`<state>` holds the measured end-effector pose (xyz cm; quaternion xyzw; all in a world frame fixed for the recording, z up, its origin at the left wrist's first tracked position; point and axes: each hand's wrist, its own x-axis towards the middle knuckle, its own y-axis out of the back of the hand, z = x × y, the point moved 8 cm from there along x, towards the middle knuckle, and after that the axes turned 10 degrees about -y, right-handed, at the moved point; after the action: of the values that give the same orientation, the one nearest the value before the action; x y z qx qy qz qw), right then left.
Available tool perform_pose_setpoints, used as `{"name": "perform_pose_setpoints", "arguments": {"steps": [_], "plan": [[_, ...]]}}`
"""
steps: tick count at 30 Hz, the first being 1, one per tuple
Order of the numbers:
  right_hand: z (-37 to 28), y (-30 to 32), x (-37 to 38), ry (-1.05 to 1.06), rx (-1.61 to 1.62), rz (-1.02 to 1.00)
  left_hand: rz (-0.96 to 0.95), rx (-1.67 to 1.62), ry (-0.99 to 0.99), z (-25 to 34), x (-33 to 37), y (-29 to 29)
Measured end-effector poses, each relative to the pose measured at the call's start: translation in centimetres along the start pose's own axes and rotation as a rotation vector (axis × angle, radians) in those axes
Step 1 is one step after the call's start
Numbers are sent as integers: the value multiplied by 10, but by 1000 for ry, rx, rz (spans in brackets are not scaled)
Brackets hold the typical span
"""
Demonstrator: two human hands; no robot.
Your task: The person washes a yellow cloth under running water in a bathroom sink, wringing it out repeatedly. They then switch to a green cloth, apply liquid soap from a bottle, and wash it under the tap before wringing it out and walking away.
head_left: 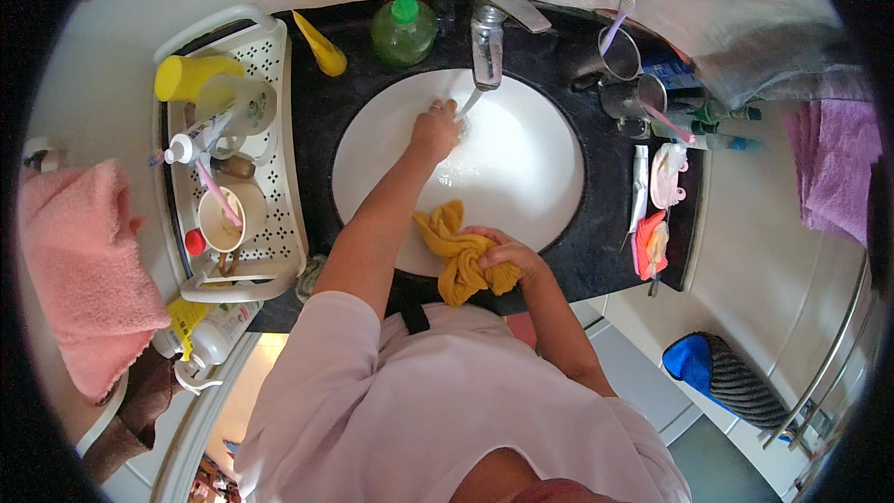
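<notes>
Black counter (pixel 603 224); yellow cloth (pixel 453 250) partly hides right fingers (pixel 494 237); left fingers (pixel 446 113) indistinct

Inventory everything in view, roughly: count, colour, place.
Crumpled cloth: 1, mustard, sink front
Oval sink: 1, white, centre
Glossy counter: 1, black, around sink
Metal faucet: 1, silver, behind sink
Translucent pump bottle: 1, green, left of faucet
Perforated plastic rack: 1, white, left
Metal mugs: 2, silver, right
Toiletries: several, mixed, counter sides
Plush towel: 1, pink, left
Folded towel: 1, purple, right
Shirt: 1, pale, bottom
Left hand: 1, over sink
Right hand: 1, gripping cloth
</notes>
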<state>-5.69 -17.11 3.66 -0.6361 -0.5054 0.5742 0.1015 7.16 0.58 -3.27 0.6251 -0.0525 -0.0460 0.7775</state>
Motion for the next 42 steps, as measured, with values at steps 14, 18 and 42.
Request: {"name": "perform_pose_setpoints", "arguments": {"steps": [14, 18, 42], "plan": [[-25, -1, -16, 191, 5, 133, 160, -443, 532, -22, -36, -7], [-52, -11, -24, 315, -266, 226, -117, -811, 595, -6, -87, -43], [-42, -12, -14, 227, -1345, 441, -83, -502, 357, 44, -154, 78]]}}
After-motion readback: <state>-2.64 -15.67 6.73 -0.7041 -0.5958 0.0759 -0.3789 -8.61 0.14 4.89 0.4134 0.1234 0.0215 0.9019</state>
